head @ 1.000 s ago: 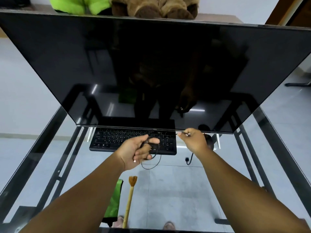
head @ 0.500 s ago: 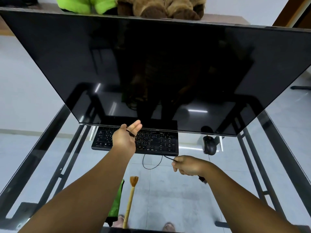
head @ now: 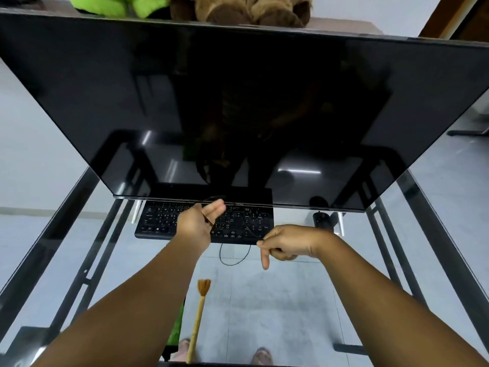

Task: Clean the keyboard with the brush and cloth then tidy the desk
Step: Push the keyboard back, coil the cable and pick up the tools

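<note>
Over the keyboard [head: 169, 219], the left hand [head: 197, 225] pinches the cable [head: 234, 262] with fingers extended, while the right hand [head: 284, 243], curled, grips it nearer.

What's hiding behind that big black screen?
Peeking over the big black monitor: a green plush toy and a brown furry one. Their upper parts are out of frame; the rest is covered.

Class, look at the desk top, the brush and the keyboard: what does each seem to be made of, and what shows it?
Desk top: clear glass, glossy; the floor tiles show through it, in a dark frame, probably metal.
Brush: pale handle, likely wood or bamboo, with brown bristles, possibly natural fibre.
Keyboard: matte black, probably plastic, with white legends.
</note>
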### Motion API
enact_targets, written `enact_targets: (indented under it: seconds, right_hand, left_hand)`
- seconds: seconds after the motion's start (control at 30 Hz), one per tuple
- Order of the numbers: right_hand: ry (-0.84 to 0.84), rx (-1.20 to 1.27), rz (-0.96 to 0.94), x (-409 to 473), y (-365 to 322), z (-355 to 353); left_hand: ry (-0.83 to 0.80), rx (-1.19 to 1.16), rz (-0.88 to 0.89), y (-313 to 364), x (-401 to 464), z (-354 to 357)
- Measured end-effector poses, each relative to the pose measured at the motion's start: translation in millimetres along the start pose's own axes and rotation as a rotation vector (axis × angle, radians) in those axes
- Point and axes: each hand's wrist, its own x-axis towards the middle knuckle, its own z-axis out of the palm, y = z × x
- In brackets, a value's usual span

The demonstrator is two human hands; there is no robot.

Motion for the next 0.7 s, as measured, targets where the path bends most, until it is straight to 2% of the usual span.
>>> enact_targets:
  seconds: [0.1,0.2,0.37,0.47,0.57,0.7]
  right_hand:
    - [0.089,0.011,0.124,10.4,15.4,4.3]
    - [0.133,-0.081,0.263,17.6,28.0,8.6]
    - [-0.013,-0.239,0.345,16.5,29.5,13.6]
    - [-0.116,-0.167,0.242,12.0,18.7,11.7]
    - [-0.153,-0.023,0.059,7.7,6.9,2.2]
    - [-0.106,0.077,-0.108,1.7,-5.2,-16.0]
  left_hand:
    - [0.044,-0.280,-0.077,17.2,4.1,-1.9]
    - [-0.003,-0.459,-0.100,28.0,5.9,-5.5]
    - [0.022,-0.592,0.009,34.6,11.3,-10.4]
    - [0.079,-0.404,0.076,30.2,16.7,-13.4]
    - [0.058,0.027,0.099,18.4,26.3,-18.8]
    - [0.019,0.534,0.066,-1.9,34.1,-24.9]
